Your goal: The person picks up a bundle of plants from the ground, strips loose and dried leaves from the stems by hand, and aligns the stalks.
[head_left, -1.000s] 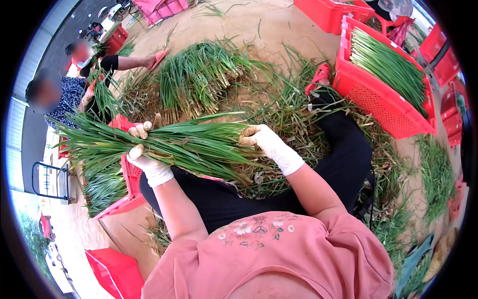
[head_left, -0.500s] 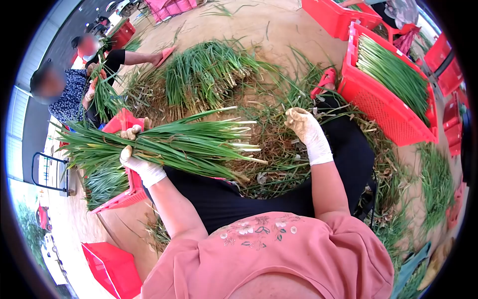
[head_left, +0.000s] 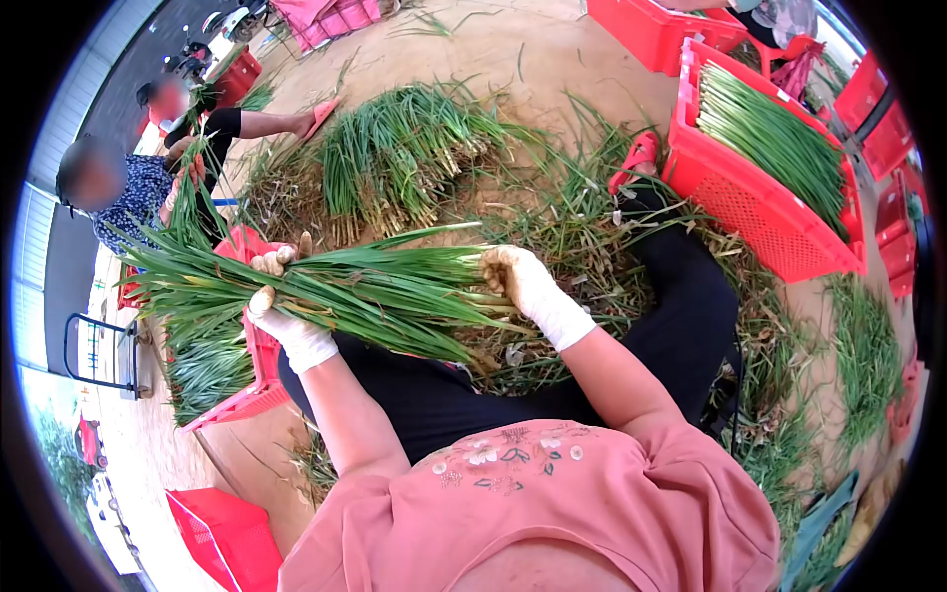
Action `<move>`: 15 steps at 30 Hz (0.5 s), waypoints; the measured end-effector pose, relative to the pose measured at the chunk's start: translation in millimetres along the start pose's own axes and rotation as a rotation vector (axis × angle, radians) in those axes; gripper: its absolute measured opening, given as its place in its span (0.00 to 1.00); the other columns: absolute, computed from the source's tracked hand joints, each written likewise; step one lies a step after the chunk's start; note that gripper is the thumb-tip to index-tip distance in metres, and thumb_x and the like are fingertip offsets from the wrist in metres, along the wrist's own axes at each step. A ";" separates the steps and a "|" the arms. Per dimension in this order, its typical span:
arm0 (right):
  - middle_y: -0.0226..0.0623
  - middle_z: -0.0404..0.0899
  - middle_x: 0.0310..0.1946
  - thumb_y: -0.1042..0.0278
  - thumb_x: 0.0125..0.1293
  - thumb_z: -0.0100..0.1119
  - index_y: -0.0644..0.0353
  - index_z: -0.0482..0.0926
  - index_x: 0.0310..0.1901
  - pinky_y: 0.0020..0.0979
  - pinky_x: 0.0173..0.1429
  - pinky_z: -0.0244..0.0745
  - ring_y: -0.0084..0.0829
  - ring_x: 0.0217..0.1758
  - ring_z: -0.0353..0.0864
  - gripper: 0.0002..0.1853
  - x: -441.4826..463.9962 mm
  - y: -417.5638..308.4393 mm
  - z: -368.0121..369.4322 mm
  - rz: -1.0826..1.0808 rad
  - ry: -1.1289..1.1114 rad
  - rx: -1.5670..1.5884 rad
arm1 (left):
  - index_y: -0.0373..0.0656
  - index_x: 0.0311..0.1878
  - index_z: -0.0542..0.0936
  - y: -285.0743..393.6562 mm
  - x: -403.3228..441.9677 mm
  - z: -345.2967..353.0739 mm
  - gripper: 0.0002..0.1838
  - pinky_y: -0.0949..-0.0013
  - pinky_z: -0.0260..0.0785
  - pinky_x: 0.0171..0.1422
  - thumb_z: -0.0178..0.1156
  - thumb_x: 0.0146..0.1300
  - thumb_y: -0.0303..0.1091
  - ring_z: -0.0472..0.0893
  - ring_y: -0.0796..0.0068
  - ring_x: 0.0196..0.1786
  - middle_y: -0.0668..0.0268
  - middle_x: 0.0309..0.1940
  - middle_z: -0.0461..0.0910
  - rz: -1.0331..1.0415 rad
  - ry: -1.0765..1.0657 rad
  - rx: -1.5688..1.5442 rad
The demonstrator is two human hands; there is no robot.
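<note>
My left hand (head_left: 284,318), in a white glove, is closed around the leafy part of a bunch of scallions (head_left: 385,286). The long green leaves fan out to the left, and the pale stem ends point right. At those stem ends is my gloved right hand (head_left: 528,286), its fingers curled in against them; the tips are partly hidden. The bunch lies roughly level above my lap. Beyond it, a heap of scallions (head_left: 395,148) rests on the ground with its roots toward me.
A red crate (head_left: 760,212) of trimmed scallions stands at the right. Another red crate (head_left: 258,380) with greens is by my left knee, and a red bin (head_left: 225,538) sits lower left. Leafy scraps (head_left: 602,237) cover the ground. At upper left, a co-worker (head_left: 128,197) handles greens.
My right hand has moved left from beside my right knee and now meets the stem ends. The left hand keeps hold of the scallions, shifting slightly.
</note>
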State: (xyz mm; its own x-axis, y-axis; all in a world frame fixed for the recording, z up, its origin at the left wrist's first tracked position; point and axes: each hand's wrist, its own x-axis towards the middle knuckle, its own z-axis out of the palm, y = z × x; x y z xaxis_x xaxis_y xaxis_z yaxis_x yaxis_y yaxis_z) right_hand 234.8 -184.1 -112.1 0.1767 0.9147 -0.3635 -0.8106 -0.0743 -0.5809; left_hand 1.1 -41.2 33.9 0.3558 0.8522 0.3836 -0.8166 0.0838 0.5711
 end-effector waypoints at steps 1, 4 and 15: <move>0.32 0.71 0.18 0.70 0.52 0.53 0.65 0.74 0.29 0.21 0.23 0.64 0.21 0.19 0.67 0.07 -5.8 -6.0 -2.4 -0.064 -0.044 -0.062 | 0.48 0.22 0.64 0.1 -0.1 -0.4 0.16 0.50 0.51 0.67 0.63 0.33 0.28 0.74 0.70 0.40 0.73 0.22 0.67 0.008 0.000 0.005; 0.34 0.75 0.22 0.70 0.54 0.54 0.71 0.75 0.37 0.23 0.26 0.66 0.21 0.20 0.70 0.13 -15.0 -13.4 -8.1 -0.157 0.185 -0.545 | 0.49 0.21 0.64 2.6 1.8 -2.4 0.15 0.51 0.50 0.68 0.63 0.33 0.29 0.74 0.71 0.40 0.74 0.22 0.68 0.018 -0.013 0.010; 0.30 0.74 0.24 0.71 0.60 0.54 0.62 0.73 0.43 0.15 0.18 0.60 0.15 0.18 0.66 0.10 -3.3 -12.5 -17.6 0.115 -0.076 0.091 | 0.48 0.24 0.64 8.0 0.2 -4.6 0.15 0.52 0.48 0.69 0.62 0.35 0.28 0.72 0.71 0.40 0.73 0.23 0.67 0.027 -0.062 -0.051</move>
State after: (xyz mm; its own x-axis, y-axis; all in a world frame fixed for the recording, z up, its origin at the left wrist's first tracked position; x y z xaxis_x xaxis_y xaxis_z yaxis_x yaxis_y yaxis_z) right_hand 254.2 -193.2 -116.5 0.0401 0.9299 -0.3657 -0.8708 -0.1469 -0.4691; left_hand -7.4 -38.0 35.2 0.3592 0.8210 0.4437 -0.8479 0.0885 0.5227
